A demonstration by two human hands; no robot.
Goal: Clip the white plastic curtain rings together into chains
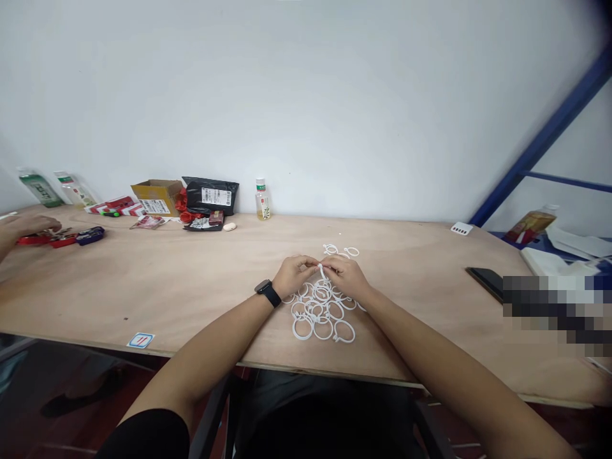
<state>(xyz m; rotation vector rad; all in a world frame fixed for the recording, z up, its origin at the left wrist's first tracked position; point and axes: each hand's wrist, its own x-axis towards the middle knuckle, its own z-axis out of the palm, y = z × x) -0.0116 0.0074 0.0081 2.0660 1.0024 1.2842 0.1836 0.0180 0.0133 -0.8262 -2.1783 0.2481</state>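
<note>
Both hands meet over a pile of white plastic rings (323, 327), which look like curtain rings with a small eyelet on each. My left hand (292, 274), with a black watch (268, 292) on its wrist, pinches one white ring (322, 273) from the left. From the right, my right hand (347, 275) pinches the same ring near its top. Fingers cover part of this ring, so its joint cannot be made out. Beyond the hands lie a few more white rings (352, 252).
Along the wall stand a bottle (262, 203), a black parcel bag (210, 194) and a cardboard box (157, 196). At far left another person's hand (41, 223) is by red and blue dishes (90, 235). A phone (486, 280) lies right; a numbered card (141, 340) is near the front edge.
</note>
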